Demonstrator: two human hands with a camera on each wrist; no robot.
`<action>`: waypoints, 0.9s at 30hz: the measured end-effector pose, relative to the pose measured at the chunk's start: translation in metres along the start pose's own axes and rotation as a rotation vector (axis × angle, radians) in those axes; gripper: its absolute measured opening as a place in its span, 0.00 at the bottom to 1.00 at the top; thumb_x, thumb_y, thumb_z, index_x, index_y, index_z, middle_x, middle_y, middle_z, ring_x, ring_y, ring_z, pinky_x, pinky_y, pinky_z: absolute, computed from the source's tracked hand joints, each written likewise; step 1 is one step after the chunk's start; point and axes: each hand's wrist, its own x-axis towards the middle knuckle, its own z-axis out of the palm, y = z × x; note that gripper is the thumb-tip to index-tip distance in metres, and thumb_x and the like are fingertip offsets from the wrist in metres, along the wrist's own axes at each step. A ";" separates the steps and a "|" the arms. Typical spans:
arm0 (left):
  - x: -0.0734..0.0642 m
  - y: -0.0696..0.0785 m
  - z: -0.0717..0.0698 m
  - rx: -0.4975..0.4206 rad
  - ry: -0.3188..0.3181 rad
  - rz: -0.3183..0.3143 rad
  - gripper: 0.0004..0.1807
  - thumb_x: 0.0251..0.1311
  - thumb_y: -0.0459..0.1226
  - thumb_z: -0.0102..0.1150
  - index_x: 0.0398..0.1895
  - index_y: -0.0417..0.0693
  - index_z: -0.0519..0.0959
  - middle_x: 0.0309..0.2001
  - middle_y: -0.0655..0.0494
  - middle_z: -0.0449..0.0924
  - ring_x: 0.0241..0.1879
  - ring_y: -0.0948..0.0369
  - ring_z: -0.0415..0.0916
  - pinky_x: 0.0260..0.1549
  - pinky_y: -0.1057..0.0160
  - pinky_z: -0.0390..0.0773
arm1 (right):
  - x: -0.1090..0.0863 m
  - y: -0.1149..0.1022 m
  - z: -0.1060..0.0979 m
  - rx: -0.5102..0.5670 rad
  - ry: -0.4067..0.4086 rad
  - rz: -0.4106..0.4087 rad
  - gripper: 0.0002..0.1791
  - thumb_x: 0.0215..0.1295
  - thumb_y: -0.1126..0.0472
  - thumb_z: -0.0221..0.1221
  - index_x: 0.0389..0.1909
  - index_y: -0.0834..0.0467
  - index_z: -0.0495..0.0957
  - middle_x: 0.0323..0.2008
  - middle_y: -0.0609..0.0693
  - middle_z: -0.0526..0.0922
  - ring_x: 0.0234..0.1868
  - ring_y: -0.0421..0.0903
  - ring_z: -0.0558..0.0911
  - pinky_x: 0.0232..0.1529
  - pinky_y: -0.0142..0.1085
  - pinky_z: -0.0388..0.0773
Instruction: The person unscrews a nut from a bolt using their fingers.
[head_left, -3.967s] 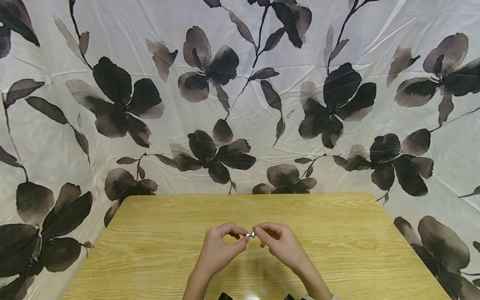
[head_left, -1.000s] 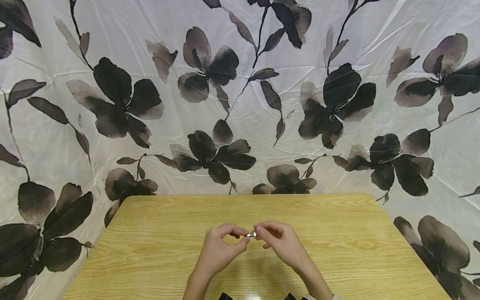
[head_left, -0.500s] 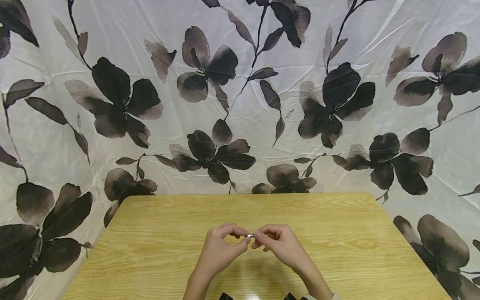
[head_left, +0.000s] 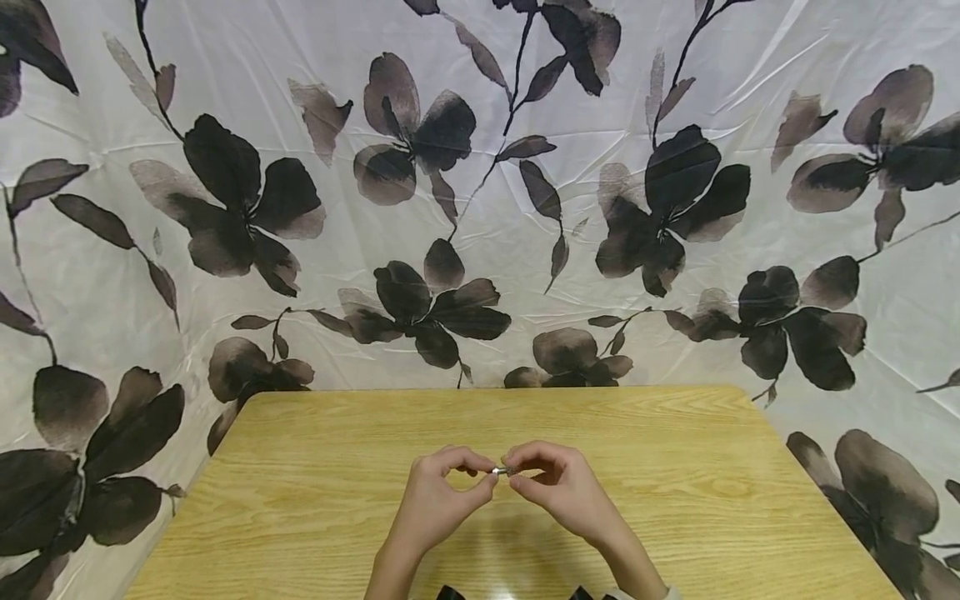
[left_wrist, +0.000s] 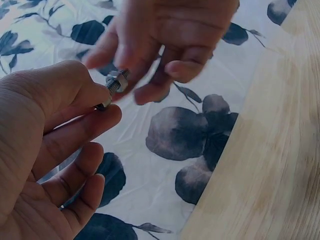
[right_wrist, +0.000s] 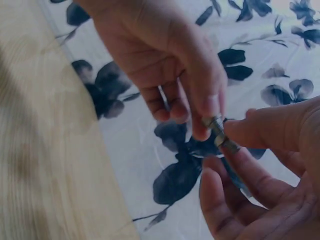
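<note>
My left hand (head_left: 444,496) pinches a small silver bolt (left_wrist: 108,95) by its head end, between thumb and index finger, above the table. A hex nut (left_wrist: 117,81) sits partway along the thread, and the bolt's threaded tip sticks out past it. Around that free end is my right hand (head_left: 561,492), its thumb and index finger parted with the nut between them. In the right wrist view the nut (right_wrist: 220,139) shows close to the right thumb. Motion blurs the right fingers in the left wrist view, so light contact is hard to judge.
A light wood-grain table (head_left: 315,467) lies under both hands. White cloth with dark printed flowers (head_left: 420,217) hangs behind it and along both sides. Two small black objects (head_left: 450,592) show at the bottom edge of the head view.
Half a second ago my right thumb and index finger were closed over the nut; now they are spread apart and the nut shows between them. My left hand keeps its pinch, almost still.
</note>
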 end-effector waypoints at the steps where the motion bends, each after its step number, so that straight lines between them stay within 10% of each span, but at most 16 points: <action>1: 0.000 0.000 0.000 0.000 0.001 -0.002 0.10 0.57 0.34 0.74 0.33 0.64 0.88 0.33 0.72 0.86 0.40 0.58 0.82 0.47 0.61 0.77 | 0.000 0.000 0.000 0.012 0.009 -0.010 0.12 0.70 0.65 0.64 0.52 0.63 0.82 0.54 0.64 0.82 0.53 0.44 0.84 0.52 0.38 0.84; 13: 0.000 0.001 0.002 0.019 0.012 -0.003 0.13 0.55 0.33 0.75 0.31 0.68 0.88 0.32 0.76 0.85 0.39 0.62 0.82 0.45 0.61 0.77 | 0.003 -0.002 0.002 -0.027 0.119 0.190 0.21 0.77 0.50 0.58 0.57 0.63 0.83 0.49 0.59 0.89 0.49 0.47 0.88 0.48 0.41 0.85; 27: 0.000 0.001 0.003 0.037 0.006 0.002 0.13 0.55 0.34 0.75 0.31 0.68 0.88 0.34 0.78 0.85 0.40 0.69 0.80 0.47 0.59 0.76 | 0.002 0.000 0.000 -0.057 0.053 0.181 0.16 0.74 0.53 0.61 0.49 0.63 0.87 0.41 0.59 0.90 0.43 0.47 0.90 0.44 0.39 0.84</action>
